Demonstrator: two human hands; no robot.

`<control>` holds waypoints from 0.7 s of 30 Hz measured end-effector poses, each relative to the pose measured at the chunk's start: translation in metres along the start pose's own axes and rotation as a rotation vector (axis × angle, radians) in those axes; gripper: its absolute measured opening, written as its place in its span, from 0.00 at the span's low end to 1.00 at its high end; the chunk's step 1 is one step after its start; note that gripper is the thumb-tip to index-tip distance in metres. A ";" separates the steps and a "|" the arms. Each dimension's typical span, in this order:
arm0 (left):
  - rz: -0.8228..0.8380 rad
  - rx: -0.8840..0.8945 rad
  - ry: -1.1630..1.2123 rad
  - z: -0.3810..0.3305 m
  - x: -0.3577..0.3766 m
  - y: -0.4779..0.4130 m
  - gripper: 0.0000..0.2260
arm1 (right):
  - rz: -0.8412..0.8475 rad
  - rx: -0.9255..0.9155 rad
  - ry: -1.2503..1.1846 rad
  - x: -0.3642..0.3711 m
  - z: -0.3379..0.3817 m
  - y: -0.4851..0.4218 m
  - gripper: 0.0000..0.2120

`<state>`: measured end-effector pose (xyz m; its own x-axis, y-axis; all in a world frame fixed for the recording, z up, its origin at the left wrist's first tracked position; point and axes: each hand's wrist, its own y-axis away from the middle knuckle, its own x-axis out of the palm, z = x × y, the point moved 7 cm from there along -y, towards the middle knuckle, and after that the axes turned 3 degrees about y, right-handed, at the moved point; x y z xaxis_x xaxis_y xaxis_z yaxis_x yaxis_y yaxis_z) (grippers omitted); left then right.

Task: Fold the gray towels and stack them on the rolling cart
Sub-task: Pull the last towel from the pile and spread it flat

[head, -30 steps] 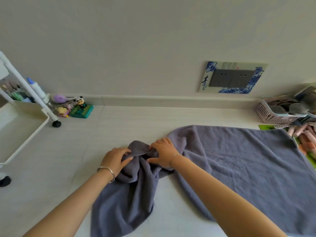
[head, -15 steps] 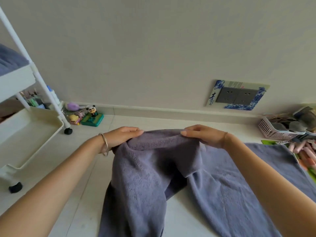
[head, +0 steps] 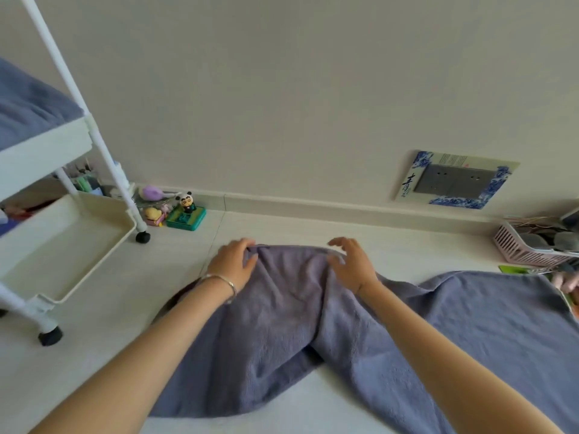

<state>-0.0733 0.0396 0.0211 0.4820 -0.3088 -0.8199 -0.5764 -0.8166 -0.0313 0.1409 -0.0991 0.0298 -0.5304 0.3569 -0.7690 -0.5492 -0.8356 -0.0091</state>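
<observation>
Spreading step: left hand fingers curl over gray towel edge at eleven o'clock; right hand fingers released. Next, smooth flat, then fold.

We take this for a home: a pale tiled floor meets a plain wall at a baseboard. A white rolling cart stands at nine o'clock, a panda figurine and small toys at eleven, a decorated socket plate at two, a pink basket at three.
</observation>
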 end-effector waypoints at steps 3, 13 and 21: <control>0.224 -0.167 -0.261 0.036 0.050 0.035 0.23 | 0.209 -0.067 0.079 0.051 -0.002 0.023 0.14; -0.253 -0.255 -0.055 0.104 0.013 0.051 0.20 | 0.546 -0.182 0.321 0.139 0.011 0.055 0.18; 0.027 -0.353 0.024 0.141 0.019 0.045 0.13 | 0.353 -0.097 0.332 0.122 0.039 0.031 0.14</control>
<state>-0.1830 0.0657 -0.0759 0.4874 -0.3402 -0.8042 -0.3275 -0.9250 0.1928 0.0342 -0.0652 -0.0392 -0.4305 -0.0941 -0.8977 -0.3022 -0.9221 0.2415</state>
